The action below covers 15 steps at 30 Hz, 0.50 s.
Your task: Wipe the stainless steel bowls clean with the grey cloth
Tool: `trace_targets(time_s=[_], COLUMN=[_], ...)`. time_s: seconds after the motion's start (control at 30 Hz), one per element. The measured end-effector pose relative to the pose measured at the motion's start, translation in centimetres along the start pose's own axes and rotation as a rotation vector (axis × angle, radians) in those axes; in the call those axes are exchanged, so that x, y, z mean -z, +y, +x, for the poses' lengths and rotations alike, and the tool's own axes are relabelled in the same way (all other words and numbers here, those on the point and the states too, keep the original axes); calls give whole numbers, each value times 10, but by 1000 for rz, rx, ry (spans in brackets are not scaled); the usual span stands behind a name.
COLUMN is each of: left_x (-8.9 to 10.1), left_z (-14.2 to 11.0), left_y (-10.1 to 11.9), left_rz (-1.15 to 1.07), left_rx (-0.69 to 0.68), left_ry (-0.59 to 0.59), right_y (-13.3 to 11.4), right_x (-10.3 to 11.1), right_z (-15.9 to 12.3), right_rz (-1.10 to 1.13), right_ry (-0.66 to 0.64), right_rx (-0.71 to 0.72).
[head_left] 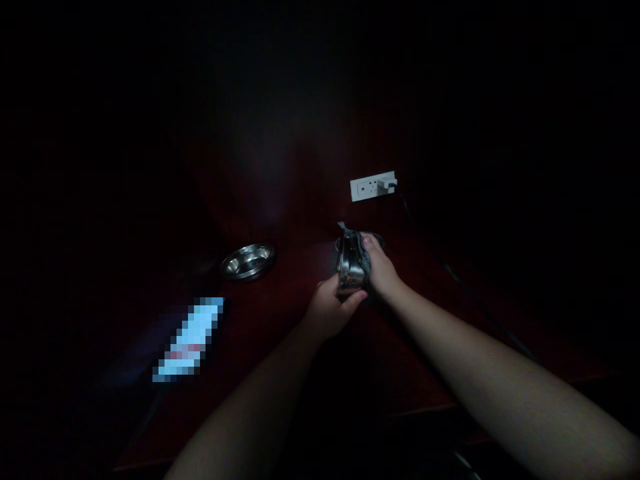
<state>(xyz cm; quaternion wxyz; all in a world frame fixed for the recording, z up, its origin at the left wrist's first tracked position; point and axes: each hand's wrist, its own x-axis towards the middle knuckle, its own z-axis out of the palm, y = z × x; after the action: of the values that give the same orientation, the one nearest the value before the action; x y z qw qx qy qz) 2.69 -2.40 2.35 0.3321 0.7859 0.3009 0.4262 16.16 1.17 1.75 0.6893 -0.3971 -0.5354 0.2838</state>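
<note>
In dim light over a dark red table (280,320), my left hand (330,310) grips the lower edge of a small steel bowl (349,270) tipped on its side. My right hand (381,267) is closed on a grey cloth (356,241) pressed against the bowl's other side, thumb on top. Both hands meet at the bowl near the table's middle.
A second steel bowl (249,261) sits upright on the table to the left. A lit, blurred phone screen (189,340) lies at the front left. A white power strip (373,186) with a plug lies beyond the hands; its dark cable (465,287) runs down the right side.
</note>
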Motion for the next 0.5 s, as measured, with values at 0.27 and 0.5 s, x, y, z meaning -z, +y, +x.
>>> trace_targets(time_s=[0.27, 0.5], left_x=[1, 1], left_z=[2, 0], left_y=[-5, -2], left_rz=[8, 77], left_rx=[10, 23], left_ry=[37, -4], right_y=[-33, -16], right_x=[3, 3], right_z=[-15, -6], right_rz=[-454, -218], right_ry=[-239, -155], right_rx=[527, 238])
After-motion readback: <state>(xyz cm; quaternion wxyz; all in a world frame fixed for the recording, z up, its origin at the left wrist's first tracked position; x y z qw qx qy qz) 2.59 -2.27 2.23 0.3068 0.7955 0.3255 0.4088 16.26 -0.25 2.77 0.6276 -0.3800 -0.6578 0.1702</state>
